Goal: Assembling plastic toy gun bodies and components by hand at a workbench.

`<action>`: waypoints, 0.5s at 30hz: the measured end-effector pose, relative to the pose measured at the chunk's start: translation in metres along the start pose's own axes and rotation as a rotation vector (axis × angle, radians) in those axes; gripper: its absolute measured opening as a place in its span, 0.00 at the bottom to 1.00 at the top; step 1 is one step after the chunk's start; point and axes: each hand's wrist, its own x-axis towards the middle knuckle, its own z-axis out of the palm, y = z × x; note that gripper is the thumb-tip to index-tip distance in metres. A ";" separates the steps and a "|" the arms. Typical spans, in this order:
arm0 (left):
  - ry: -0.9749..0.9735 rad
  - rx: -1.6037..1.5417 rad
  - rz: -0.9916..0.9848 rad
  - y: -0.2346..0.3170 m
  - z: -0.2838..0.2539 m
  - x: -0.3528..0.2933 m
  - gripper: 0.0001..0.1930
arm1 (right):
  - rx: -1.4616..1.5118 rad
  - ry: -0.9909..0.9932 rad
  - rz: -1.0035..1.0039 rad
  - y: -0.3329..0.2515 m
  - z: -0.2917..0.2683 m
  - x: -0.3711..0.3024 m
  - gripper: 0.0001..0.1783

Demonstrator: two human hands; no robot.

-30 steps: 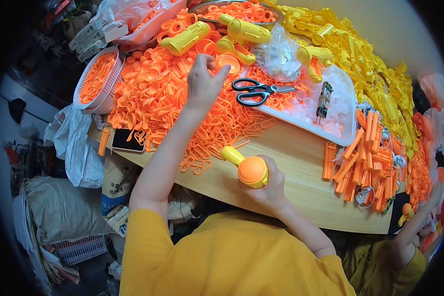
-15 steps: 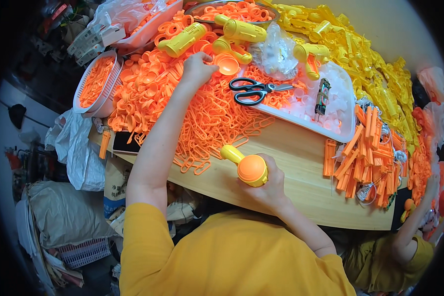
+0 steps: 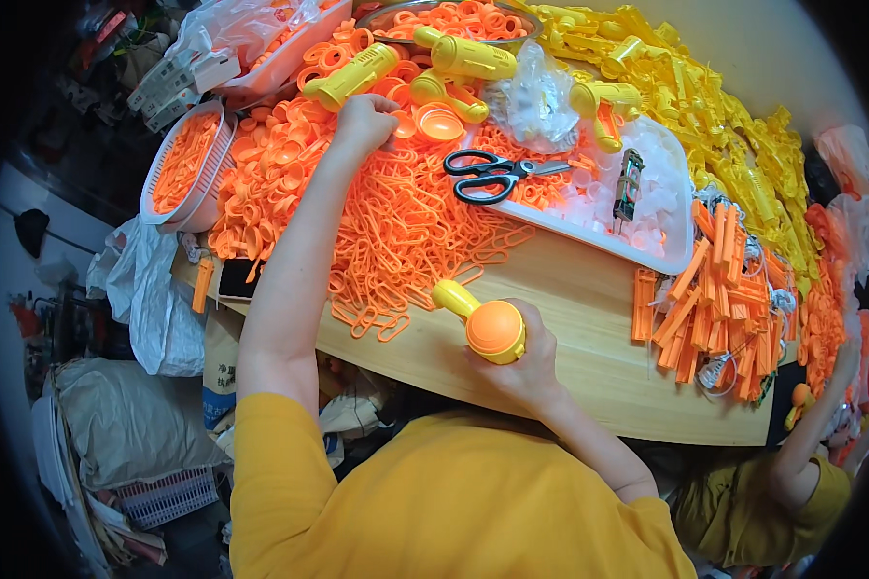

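My right hand is wrapped round a yellow plastic toy body shaped like a small hair dryer, held just above the table's near edge. An orange domed cap covers the end facing up. Out over the heap of orange plastic parts, my left hand has its fingers bent together. Whatever they may pinch is hidden. Beside its fingertips lies a round orange cup, and another yellow toy body rests just beyond the hand.
Black-handled scissors lie over the edge of a white tray of clear and orange pieces. Orange strips with wires are piled to the right, yellow shells behind. A white basket stands left. Another person's arm shows at right.
My left hand has shifted slightly left and toward the far side over the orange heap, its fingers drawn in more. My right hand and the toy have hardly moved.
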 end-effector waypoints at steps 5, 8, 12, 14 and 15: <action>0.361 0.453 0.631 -0.018 -0.001 -0.010 0.11 | 0.036 -0.004 0.040 -0.001 0.001 0.002 0.35; 0.333 0.275 0.742 -0.014 0.021 -0.047 0.07 | 0.013 0.031 0.120 0.005 -0.008 0.007 0.34; 0.039 -0.005 0.501 -0.013 0.047 -0.129 0.05 | 0.351 0.044 0.510 0.009 -0.019 0.017 0.28; -0.024 -0.060 0.487 -0.023 0.055 -0.155 0.05 | 0.748 0.014 0.819 0.003 -0.024 0.021 0.27; -0.104 -0.146 0.423 -0.028 0.057 -0.164 0.04 | 0.756 -0.011 0.831 0.007 -0.021 0.021 0.27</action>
